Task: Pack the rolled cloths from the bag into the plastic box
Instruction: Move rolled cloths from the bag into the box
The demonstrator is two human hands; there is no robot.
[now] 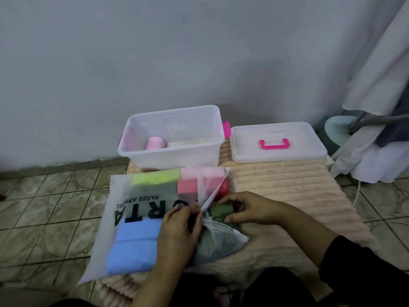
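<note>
The person's left hand and forearm are bare. A black sleeve covers the right arm, stopping well above the bare right hand.

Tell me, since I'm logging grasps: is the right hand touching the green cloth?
Touching. The head view shows the right hand with fingers above and thumb below the green cloth at the bag mouth, pinching it.
</note>
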